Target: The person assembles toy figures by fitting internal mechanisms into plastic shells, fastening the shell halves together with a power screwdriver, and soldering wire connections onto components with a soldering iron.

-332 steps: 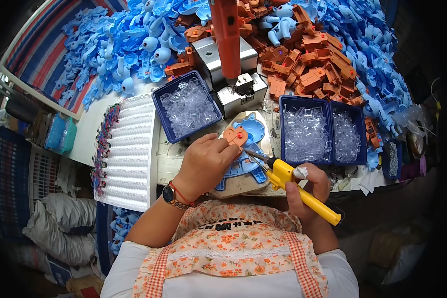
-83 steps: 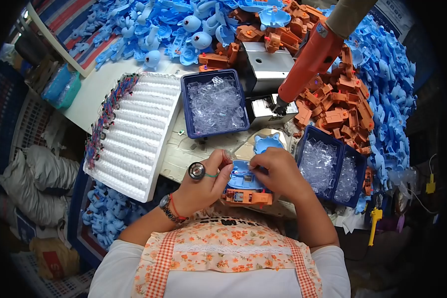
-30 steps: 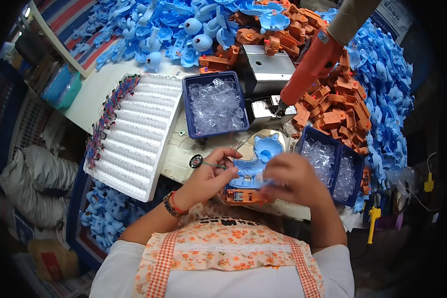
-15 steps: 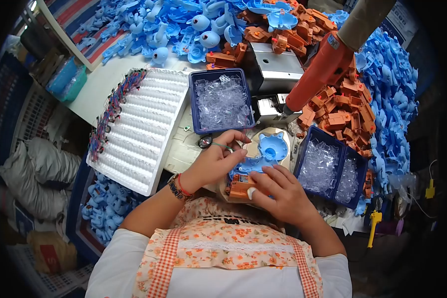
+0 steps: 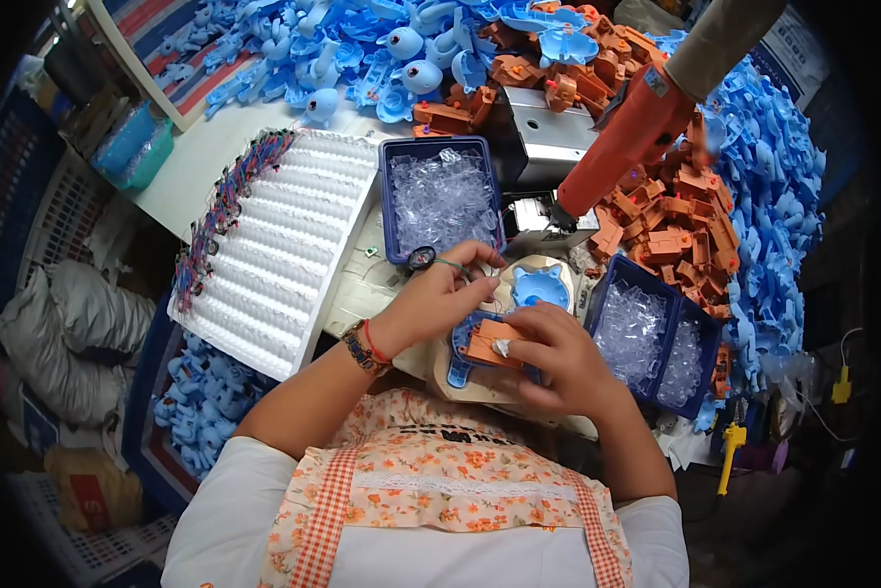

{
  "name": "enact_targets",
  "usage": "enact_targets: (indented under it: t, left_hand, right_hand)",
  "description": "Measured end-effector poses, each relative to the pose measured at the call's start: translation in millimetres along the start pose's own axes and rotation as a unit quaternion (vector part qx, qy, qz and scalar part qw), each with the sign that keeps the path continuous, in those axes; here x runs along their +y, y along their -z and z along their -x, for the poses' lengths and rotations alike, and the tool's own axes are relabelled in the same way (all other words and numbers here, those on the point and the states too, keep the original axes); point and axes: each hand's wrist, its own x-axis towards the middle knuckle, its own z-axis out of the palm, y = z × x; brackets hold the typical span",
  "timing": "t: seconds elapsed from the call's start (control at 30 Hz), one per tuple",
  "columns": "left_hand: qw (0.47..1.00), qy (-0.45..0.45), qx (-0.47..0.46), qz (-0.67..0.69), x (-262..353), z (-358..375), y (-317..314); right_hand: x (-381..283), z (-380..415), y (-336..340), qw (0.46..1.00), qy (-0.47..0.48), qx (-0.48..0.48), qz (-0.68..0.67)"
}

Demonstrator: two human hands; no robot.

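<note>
My left hand (image 5: 452, 291) is closed in a pinch on thin wires. A small round black part (image 5: 422, 258) with a green wire hangs beside its knuckles. My right hand (image 5: 561, 361) grips an orange plastic box (image 5: 490, 344), with a white covering on one fingertip. The box sits over the lower part of a light blue plastic shell (image 5: 460, 367). The shell's round upper part (image 5: 540, 286) rests in a pale fixture (image 5: 509, 294). My fingers hide part of the box and the shell.
A red electric screwdriver (image 5: 622, 147) hangs at the right above a metal device (image 5: 534, 218). Blue bins of clear plastic pieces (image 5: 440, 196) (image 5: 629, 328) flank the fixture. A white ridged tray (image 5: 274, 245) bears wired parts at left. Blue shells (image 5: 764, 196) and orange boxes (image 5: 671, 225) are heaped behind.
The orange box has moved up over the blue shell, whose lower part now shows on the near left. My left hand and the black part have shifted slightly up and right.
</note>
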Motion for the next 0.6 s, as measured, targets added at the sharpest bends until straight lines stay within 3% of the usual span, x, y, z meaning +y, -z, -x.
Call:
enact_targets:
  t: [0.17, 0.33, 0.57, 0.6]
  left_hand:
    - [0.999, 0.01, 0.003, -0.04, -1, 3, 3]
    - [0.992, -0.113, 0.052, -0.035, -4, 8, -2]
    - [0.983, -0.139, 0.049, -0.112, -3, 16, -3]
    - [0.962, -0.2, 0.058, -0.175, -6, 16, -4]
  right_hand:
    - [9, -1, -3, 1.0, 0.015, 0.009, -0.023]
    - [3, -2, 0, 1.0, -0.009, -0.011, -0.015]
    - [-2, 3, -1, 0.999, -0.024, -0.008, 0.025]
    - [-3, 4, 0, 0.999, -0.025, -0.006, 0.026]
